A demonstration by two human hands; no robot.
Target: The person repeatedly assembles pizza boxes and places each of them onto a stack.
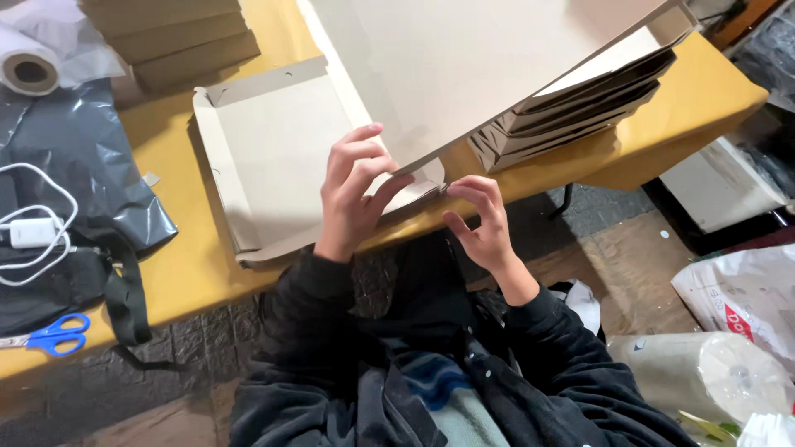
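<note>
A flat grey cardboard box blank (273, 157) lies on the yellow table (186, 265), its big lid panel (464, 58) lifted and tilted away from me. My left hand (352, 194) presses on the near side flap, fingers spread over the lid's lower edge. My right hand (480, 219) pinches the box's near right corner tab between thumb and fingers. Both dark sleeves reach up from my lap.
A stack of folded cardboard boxes (571, 112) sits under the raised lid at right; another stack (178, 37) stands at the back left. A dark plastic bag (79, 157), white charger cable (33, 232), blue scissors (54, 334) and tape roll (29, 73) lie left. Plastic bags (729, 331) crowd the floor right.
</note>
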